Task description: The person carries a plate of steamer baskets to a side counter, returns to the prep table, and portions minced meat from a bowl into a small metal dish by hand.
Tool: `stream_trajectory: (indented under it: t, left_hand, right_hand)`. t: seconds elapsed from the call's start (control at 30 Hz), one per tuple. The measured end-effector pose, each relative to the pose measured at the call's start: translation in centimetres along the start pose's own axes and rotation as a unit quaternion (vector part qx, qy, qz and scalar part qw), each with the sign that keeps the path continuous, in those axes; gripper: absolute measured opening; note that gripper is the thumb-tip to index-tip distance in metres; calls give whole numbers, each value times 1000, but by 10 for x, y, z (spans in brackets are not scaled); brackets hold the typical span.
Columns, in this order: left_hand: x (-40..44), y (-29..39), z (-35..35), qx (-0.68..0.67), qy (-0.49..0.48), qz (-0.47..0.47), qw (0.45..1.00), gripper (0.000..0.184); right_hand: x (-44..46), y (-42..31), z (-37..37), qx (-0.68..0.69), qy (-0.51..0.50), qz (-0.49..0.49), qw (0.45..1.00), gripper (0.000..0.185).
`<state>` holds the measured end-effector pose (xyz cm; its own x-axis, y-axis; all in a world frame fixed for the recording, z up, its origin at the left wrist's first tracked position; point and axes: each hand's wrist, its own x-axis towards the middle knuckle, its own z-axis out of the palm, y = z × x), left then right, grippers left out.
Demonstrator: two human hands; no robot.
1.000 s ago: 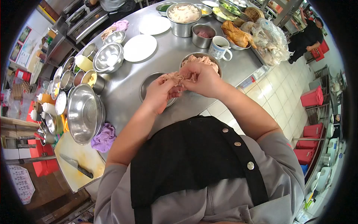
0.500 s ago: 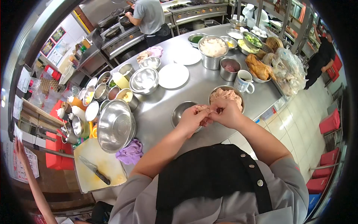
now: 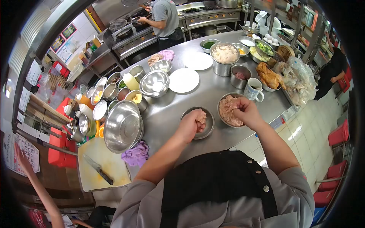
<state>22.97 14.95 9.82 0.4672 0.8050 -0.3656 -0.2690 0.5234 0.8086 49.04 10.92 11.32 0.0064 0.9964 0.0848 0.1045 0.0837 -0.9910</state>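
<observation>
My left hand (image 3: 190, 126), fingers curled, holds a clump of pale pink raw meat (image 3: 201, 118) above a steel bowl (image 3: 210, 127). Beside it on the right, a second steel bowl (image 3: 219, 112) is heaped with more of the same raw meat (image 3: 227, 109). My right hand (image 3: 247, 113) reaches over this bowl's right side, thumb and fingers pinched at the meat; its fingertips are partly hidden. A patterned cup (image 3: 251, 92) stands just beyond my right hand.
White plates (image 3: 184, 80), a pot of pale food (image 3: 225, 67) and a bowl of brownish meat (image 3: 269, 76) stand behind. To the left are large steel bowls (image 3: 122, 127), a purple cloth (image 3: 136, 154) and a knife (image 3: 99, 170) on a cutting board (image 3: 118, 174). Another person (image 3: 165, 19) works at the stove.
My hands were together over the empty-looking bowl, both at the meat. They have parted: the left keeps a clump, and the right has moved right to the meat bowl.
</observation>
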Motion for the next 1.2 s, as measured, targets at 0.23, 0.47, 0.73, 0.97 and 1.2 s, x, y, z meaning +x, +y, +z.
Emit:
stream_trajectory:
  t: [0.23,0.47,0.73,0.97,1.2]
  left_hand:
    - [6,-7,-15,96,28,34,994,20]
    - [11,-16,-22,333,86,97,934,34]
    - [7,-13,-16,466,106,198,856,41]
    - [1,-2,-2,422,94,193,881,41]
    - [1,-12,-5,394,77,200,894,39]
  right_hand:
    - [1,-9,-17,-45,11,-16,999,7]
    - [4,-23,-82,-92,52,23,994,10]
    - [2,1,-86,-335,-40,39,941,23]
    - [14,8,-76,-413,-117,2,903,34]
    - [20,19,-74,-421,-72,-31,904,28]
